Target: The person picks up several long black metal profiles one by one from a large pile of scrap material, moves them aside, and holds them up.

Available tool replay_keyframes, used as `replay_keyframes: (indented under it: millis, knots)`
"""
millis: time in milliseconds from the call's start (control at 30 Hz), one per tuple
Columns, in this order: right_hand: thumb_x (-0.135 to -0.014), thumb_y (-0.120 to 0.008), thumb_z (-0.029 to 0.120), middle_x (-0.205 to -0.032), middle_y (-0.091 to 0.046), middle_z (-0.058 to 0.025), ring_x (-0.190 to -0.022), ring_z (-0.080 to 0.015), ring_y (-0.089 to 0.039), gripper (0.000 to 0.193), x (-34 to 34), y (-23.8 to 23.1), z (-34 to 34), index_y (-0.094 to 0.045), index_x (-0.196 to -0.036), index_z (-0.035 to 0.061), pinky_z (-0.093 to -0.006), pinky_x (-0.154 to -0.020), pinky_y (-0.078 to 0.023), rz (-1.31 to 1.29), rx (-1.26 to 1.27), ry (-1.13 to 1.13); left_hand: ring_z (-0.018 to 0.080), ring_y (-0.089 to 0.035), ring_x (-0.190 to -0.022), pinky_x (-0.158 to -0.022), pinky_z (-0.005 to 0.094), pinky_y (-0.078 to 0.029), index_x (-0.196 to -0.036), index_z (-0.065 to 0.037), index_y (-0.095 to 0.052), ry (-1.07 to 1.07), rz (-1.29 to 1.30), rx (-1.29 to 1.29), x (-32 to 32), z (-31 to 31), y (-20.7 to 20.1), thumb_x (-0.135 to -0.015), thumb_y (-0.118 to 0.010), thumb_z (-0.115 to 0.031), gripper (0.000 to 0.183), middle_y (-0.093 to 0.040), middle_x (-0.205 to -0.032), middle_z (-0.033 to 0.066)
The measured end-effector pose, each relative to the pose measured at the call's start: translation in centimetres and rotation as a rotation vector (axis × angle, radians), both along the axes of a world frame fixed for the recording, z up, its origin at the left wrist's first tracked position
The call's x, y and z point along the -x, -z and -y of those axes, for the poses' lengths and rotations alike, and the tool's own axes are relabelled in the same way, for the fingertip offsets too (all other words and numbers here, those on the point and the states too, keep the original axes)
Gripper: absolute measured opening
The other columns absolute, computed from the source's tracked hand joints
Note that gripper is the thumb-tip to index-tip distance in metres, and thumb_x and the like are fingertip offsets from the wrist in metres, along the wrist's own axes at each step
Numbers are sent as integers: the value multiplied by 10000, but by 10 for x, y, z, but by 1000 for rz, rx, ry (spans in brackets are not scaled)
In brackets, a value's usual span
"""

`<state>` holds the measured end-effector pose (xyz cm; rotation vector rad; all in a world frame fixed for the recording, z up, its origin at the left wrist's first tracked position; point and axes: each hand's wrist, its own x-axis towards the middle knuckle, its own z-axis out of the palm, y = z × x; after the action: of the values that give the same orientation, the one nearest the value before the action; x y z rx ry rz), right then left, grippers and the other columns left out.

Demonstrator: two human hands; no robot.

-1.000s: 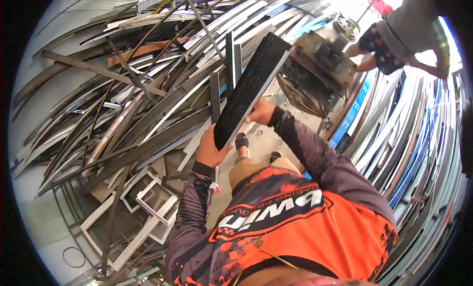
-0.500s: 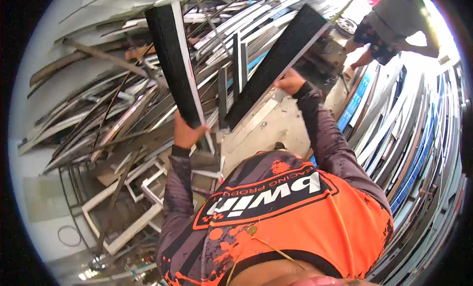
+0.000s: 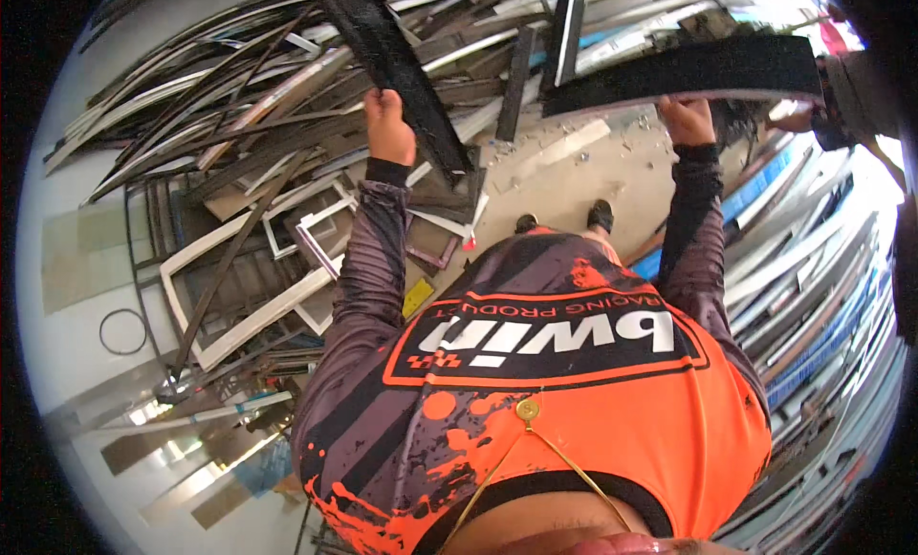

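My left hand (image 3: 390, 127) is closed on the edge of a long, flat black profile (image 3: 387, 63), which slants from the top edge down toward the middle. My right hand (image 3: 687, 122) grips the pale lower edge of a second wide black profile (image 3: 684, 72), held nearly level. The two black profiles are apart, with the first one's far end beyond the picture. Between them, a short dark bar (image 3: 515, 85) and an upright black-and-white bar (image 3: 568, 34) stand at the scrap pile.
Heaped metal strips (image 3: 229, 106) spread across the far left. White frames (image 3: 225, 297) lie below them. More long strips (image 3: 803, 287) line the right side, near a partly visible person (image 3: 861, 96). Debris dots the pale floor (image 3: 564, 177) by my feet.
The right profile has swung from a steep slant to nearly level, out to the right. The left one now leans the same way more strongly. Both hands appear higher in the view, which has shifted.
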<state>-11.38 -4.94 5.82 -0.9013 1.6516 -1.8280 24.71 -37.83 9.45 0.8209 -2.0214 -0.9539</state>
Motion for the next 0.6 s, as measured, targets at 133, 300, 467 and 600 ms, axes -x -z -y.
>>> replay_keyframes:
  millis: [133,300,467,600]
  knots:
    - [-816,-754,180,-681,-549,31,-594,-75,-458,223,-42,-8,26,-622,-736,18,-277,-528,-376,100,136,-40,284,-522,-1001,-912,390,-395,-1139,37,-459,-116,83,481,-49,31,25,-1017,-453,-285,345,-509,-1069,155]
    - [-816,-759,241,-741,-561,35,-661,-87,-465,278,-53,-1,25,-578,-731,48,-262,-580,-390,-73,125,13,171,-520,-969,-862,318,-432,-1166,-8,-434,130,-294,-135,-47,11,24,-1021,-443,-247,279,-519,-1117,100]
    - [-719,-841,162,-885,-651,-52,-820,-139,-626,385,-70,-25,62,-595,-971,5,-293,-727,-529,-206,-2,105,168,-536,-893,-824,325,-444,-1156,-40,-427,217,-65,-26,-21,-22,39,-1002,-490,-240,260,-556,-1029,79]
    - [-734,-816,66,-1160,-586,-98,-951,-193,-657,668,-109,-65,142,-446,-1285,-9,-306,-817,-574,-241,79,25,168,-509,-868,-827,313,-426,-1163,-28,-459,445,-173,-317,16,-37,70,-985,-530,-255,297,-531,-991,70]
